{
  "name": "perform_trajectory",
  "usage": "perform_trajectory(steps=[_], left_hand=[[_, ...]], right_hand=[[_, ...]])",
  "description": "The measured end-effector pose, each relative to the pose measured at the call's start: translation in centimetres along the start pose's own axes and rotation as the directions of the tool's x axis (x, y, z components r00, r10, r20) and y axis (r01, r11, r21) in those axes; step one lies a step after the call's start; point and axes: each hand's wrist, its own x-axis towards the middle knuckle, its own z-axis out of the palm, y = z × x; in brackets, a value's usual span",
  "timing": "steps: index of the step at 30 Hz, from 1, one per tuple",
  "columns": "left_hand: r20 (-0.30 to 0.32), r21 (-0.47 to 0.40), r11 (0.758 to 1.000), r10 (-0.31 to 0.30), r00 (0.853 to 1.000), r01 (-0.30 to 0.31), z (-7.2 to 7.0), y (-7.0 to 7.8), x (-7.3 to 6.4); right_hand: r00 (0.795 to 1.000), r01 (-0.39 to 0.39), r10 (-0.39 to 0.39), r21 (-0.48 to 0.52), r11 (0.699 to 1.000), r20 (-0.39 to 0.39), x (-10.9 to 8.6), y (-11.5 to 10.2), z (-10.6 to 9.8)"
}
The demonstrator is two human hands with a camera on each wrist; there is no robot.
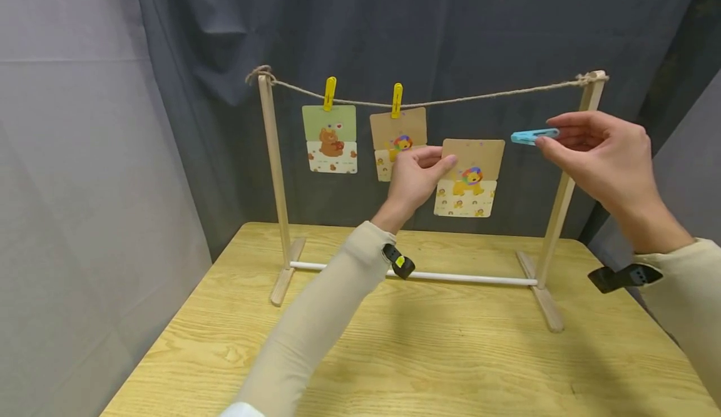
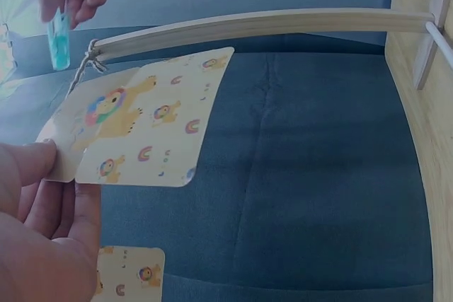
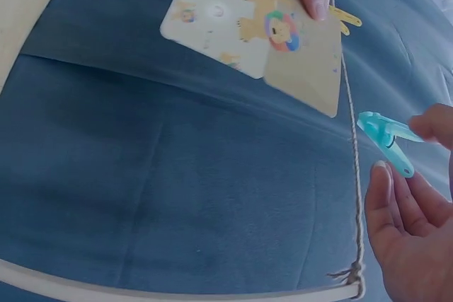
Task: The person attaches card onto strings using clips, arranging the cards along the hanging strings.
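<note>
My left hand [image 1: 415, 178] pinches a lion card [image 1: 470, 173] by its left edge, thumb in front, just below the twine [image 1: 484, 97]. To the right of the card, my right hand [image 1: 611, 154] holds a light blue clothespin [image 1: 532, 136] between thumb and fingers, its nose pointing left toward the card. In the right wrist view the clothespin [image 3: 386, 139] shows its two legs spread apart. Behind my left hand, a second lion card [image 1: 414, 123] hangs from the twine under a yellow clothespin [image 1: 397, 100], partly hidden. Further left hangs a green bear card [image 1: 331, 135] under another yellow clothespin [image 1: 330, 94].
The twine is tied between two wooden posts, left [image 1: 274, 166] and right [image 1: 557, 216]. A white rod [image 1: 462, 277] joins their feet low over the wooden table [image 1: 428, 354]. A dark curtain [image 1: 394, 22] hangs behind the stand.
</note>
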Motion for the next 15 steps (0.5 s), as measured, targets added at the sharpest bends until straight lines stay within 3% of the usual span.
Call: perform_trajectory(steps=[8,15], left_hand=[[-0.06,-0.019,0.999,-0.047,0.997,0.045,0.3,0.0,0.7],[-0.069,-0.052,0.997,-0.054,0.996,0.05,0.7,-0.2,1.3]], right_hand=[[1.0,0.003,-0.004,0.056,0.998,0.016,2.5,-1.8,-0.2],[0.999,0.025,-0.027,0.08,0.996,0.021,4.4,-2.9,-0.4]])
